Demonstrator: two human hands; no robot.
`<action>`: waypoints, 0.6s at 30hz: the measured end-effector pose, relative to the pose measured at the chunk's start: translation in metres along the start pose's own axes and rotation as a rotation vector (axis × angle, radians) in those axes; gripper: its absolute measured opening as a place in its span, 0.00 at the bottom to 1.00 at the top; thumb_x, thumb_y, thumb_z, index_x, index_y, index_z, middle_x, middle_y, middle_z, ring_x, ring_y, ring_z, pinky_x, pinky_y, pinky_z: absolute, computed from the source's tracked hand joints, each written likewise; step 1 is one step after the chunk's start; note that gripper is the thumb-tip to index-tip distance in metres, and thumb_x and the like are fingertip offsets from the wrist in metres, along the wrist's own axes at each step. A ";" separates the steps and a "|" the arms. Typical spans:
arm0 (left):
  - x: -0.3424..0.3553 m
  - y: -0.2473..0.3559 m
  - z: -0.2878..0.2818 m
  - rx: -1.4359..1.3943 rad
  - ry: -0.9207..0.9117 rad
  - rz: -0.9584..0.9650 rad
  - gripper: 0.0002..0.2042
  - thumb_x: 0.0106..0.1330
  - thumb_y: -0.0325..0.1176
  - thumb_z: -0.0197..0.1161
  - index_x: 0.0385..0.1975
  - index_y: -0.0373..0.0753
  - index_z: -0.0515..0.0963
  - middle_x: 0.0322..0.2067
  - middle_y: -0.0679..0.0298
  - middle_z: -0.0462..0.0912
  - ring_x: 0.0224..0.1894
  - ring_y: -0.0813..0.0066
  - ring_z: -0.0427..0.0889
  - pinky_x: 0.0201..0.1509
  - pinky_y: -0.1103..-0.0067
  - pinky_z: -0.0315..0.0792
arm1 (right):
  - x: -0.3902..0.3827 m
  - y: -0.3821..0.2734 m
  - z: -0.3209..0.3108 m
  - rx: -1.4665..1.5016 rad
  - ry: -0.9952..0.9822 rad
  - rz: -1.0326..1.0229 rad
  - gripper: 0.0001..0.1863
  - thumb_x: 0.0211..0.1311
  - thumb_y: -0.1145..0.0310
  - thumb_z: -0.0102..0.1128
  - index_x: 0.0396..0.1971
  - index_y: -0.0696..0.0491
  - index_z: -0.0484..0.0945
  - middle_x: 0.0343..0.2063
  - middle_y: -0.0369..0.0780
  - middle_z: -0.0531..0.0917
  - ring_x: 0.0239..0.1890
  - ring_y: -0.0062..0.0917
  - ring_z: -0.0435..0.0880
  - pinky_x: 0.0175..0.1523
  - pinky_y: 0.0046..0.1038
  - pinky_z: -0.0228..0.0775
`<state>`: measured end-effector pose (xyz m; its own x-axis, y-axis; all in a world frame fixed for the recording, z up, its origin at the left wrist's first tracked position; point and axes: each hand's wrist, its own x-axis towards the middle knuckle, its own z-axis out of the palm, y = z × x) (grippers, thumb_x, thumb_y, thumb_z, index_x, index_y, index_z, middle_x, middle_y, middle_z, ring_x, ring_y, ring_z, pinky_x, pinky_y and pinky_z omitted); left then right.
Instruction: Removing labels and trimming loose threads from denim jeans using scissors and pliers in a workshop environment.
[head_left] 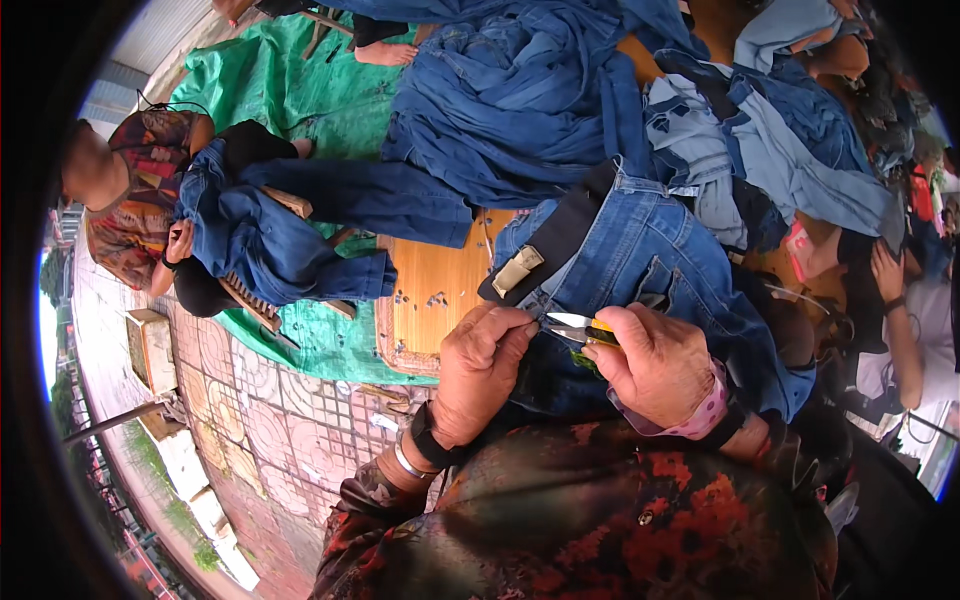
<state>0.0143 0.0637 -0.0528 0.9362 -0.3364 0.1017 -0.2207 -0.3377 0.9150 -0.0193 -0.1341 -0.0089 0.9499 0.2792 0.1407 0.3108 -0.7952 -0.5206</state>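
Note:
A pair of blue jeans (690,250) lies across my lap, its dark inner waistband (575,225) turned outward with a pale label (517,270) on it. My left hand (483,362) pinches the edge of the jeans just below that label, thumb and forefinger together. In my right hand (660,365) is a pair of thread snips (580,328) with a yellow handle. Their blades point left, close to my left fingertips, and look slightly apart. Whether a thread lies between the blades is too small to tell.
A big heap of blue jeans (500,100) covers the wooden table (430,330) ahead; dark scraps lie on its near part. Lighter jeans (740,140) are piled at right. At left a person (150,190) on a green tarp (300,100) handles another pair. More people sit at right.

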 end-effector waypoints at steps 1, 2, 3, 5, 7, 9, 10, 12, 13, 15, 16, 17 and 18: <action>0.001 0.000 -0.001 0.079 0.013 0.043 0.05 0.56 0.20 0.60 0.31 0.36 0.74 0.25 0.61 0.76 0.26 0.71 0.76 0.32 0.80 0.70 | 0.000 -0.002 0.002 -0.018 -0.023 0.010 0.15 0.50 0.67 0.62 0.36 0.54 0.68 0.23 0.38 0.74 0.23 0.30 0.77 0.25 0.30 0.68; 0.001 0.000 -0.001 0.077 0.014 0.043 0.05 0.56 0.20 0.60 0.31 0.36 0.74 0.25 0.61 0.76 0.26 0.71 0.76 0.32 0.80 0.70 | 0.001 -0.002 0.005 -0.037 -0.045 0.020 0.15 0.50 0.68 0.62 0.36 0.54 0.69 0.23 0.38 0.75 0.24 0.31 0.77 0.26 0.30 0.68; 0.000 -0.001 -0.001 0.126 0.031 0.087 0.05 0.55 0.20 0.60 0.30 0.36 0.74 0.24 0.60 0.75 0.26 0.67 0.76 0.31 0.78 0.69 | 0.001 -0.002 0.008 -0.064 -0.045 -0.010 0.15 0.49 0.67 0.63 0.36 0.54 0.69 0.23 0.37 0.74 0.22 0.29 0.77 0.25 0.29 0.68; -0.001 -0.002 -0.001 0.177 0.050 0.127 0.06 0.54 0.19 0.59 0.29 0.36 0.73 0.23 0.59 0.74 0.26 0.63 0.75 0.30 0.77 0.69 | 0.004 -0.004 0.011 -0.083 -0.059 -0.023 0.15 0.49 0.67 0.63 0.36 0.54 0.69 0.22 0.37 0.73 0.22 0.29 0.76 0.25 0.28 0.68; 0.000 -0.002 0.000 0.240 0.065 0.162 0.06 0.52 0.18 0.59 0.28 0.36 0.72 0.22 0.58 0.74 0.26 0.61 0.75 0.30 0.75 0.69 | 0.006 -0.004 0.013 -0.106 -0.070 -0.029 0.15 0.49 0.66 0.63 0.35 0.54 0.69 0.22 0.36 0.73 0.22 0.28 0.76 0.25 0.28 0.68; 0.001 -0.002 -0.001 0.288 0.075 0.194 0.07 0.51 0.18 0.60 0.27 0.36 0.73 0.22 0.58 0.74 0.26 0.61 0.75 0.29 0.74 0.68 | 0.008 -0.004 0.016 -0.118 -0.049 -0.064 0.15 0.50 0.66 0.62 0.35 0.54 0.69 0.21 0.36 0.71 0.20 0.27 0.75 0.25 0.28 0.67; 0.002 -0.001 -0.001 0.335 0.085 0.228 0.07 0.50 0.18 0.60 0.27 0.36 0.73 0.22 0.59 0.74 0.25 0.61 0.75 0.28 0.73 0.68 | 0.009 -0.004 0.017 -0.117 -0.048 -0.061 0.15 0.50 0.66 0.62 0.35 0.54 0.69 0.21 0.36 0.71 0.20 0.27 0.75 0.25 0.28 0.67; 0.002 0.001 -0.002 0.371 0.073 0.255 0.07 0.48 0.18 0.60 0.26 0.36 0.73 0.21 0.59 0.74 0.25 0.61 0.74 0.28 0.73 0.67 | 0.010 -0.005 0.018 -0.124 -0.050 -0.083 0.14 0.50 0.67 0.62 0.35 0.54 0.69 0.20 0.36 0.71 0.20 0.27 0.74 0.24 0.28 0.67; 0.002 0.002 -0.002 0.406 0.063 0.283 0.08 0.47 0.18 0.60 0.26 0.36 0.73 0.21 0.59 0.74 0.24 0.61 0.74 0.27 0.72 0.67 | 0.010 -0.004 0.018 -0.125 -0.049 -0.079 0.14 0.50 0.67 0.62 0.35 0.54 0.69 0.20 0.36 0.71 0.20 0.27 0.74 0.24 0.28 0.67; 0.003 0.004 -0.003 0.409 0.056 0.296 0.08 0.46 0.17 0.60 0.25 0.36 0.73 0.21 0.59 0.74 0.24 0.60 0.74 0.27 0.72 0.67 | 0.008 -0.001 0.023 -0.138 -0.020 -0.140 0.14 0.50 0.67 0.62 0.35 0.54 0.69 0.20 0.36 0.70 0.20 0.27 0.74 0.24 0.28 0.66; 0.002 0.004 -0.003 0.413 0.052 0.306 0.08 0.45 0.17 0.60 0.25 0.36 0.73 0.21 0.59 0.74 0.24 0.60 0.74 0.27 0.72 0.67 | 0.007 -0.001 0.024 -0.135 -0.020 -0.139 0.14 0.50 0.67 0.62 0.35 0.54 0.69 0.20 0.36 0.70 0.20 0.27 0.74 0.24 0.28 0.66; 0.001 0.003 -0.003 0.414 0.050 0.305 0.08 0.45 0.17 0.60 0.25 0.36 0.73 0.21 0.59 0.74 0.24 0.60 0.74 0.27 0.72 0.67 | 0.005 -0.001 0.026 -0.135 -0.010 -0.142 0.14 0.49 0.67 0.62 0.35 0.54 0.70 0.20 0.36 0.71 0.20 0.28 0.74 0.24 0.28 0.66; 0.001 0.001 -0.003 0.357 0.061 0.300 0.08 0.47 0.17 0.60 0.25 0.36 0.73 0.21 0.60 0.73 0.23 0.62 0.74 0.27 0.74 0.66 | 0.005 -0.001 0.026 -0.136 0.002 -0.147 0.14 0.49 0.68 0.63 0.34 0.53 0.70 0.19 0.36 0.71 0.20 0.28 0.75 0.24 0.29 0.66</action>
<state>0.0159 0.0654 -0.0506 0.8288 -0.4169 0.3731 -0.5540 -0.5185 0.6513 -0.0154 -0.1179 -0.0293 0.8940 0.3968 0.2084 0.4477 -0.8115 -0.3756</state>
